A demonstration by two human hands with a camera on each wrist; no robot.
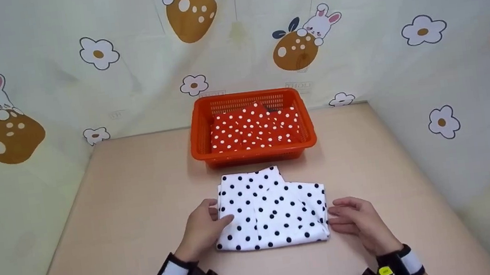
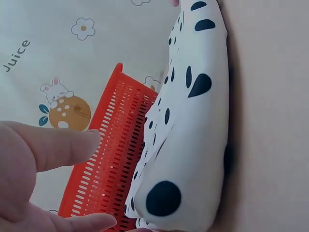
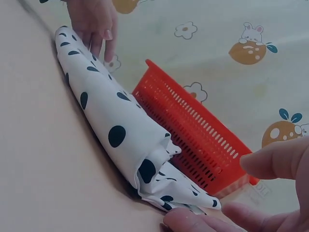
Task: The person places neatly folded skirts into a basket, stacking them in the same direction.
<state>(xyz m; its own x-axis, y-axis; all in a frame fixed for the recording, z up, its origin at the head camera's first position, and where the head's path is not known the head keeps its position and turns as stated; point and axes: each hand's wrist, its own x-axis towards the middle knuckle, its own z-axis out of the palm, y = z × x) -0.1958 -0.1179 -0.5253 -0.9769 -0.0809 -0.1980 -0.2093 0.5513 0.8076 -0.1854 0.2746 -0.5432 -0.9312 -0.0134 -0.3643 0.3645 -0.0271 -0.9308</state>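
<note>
A folded white cloth with black polka dots [image 1: 273, 213] lies on the table in front of me, its top edge stepped lower on the right. My left hand [image 1: 202, 229] is at its left edge, thumb reaching over the corner and fingers beside the side; thumb and fingers are spread apart in the left wrist view. On the opposite side, my right hand [image 1: 360, 219] has its fingertips right at the cloth's right edge, fingers loosely bent. From the right wrist, the cloth [image 3: 111, 116] shows a thick rounded front fold and loose layers at its right end.
Just behind the cloth stands an orange-red plastic basket [image 1: 254, 157] with slotted walls. Inside it lies folded red cloth with white dots [image 1: 248, 127]. A printed curtain [image 1: 136, 90] with bunnies and flowers encloses the back and sides of the beige table [image 1: 138, 178].
</note>
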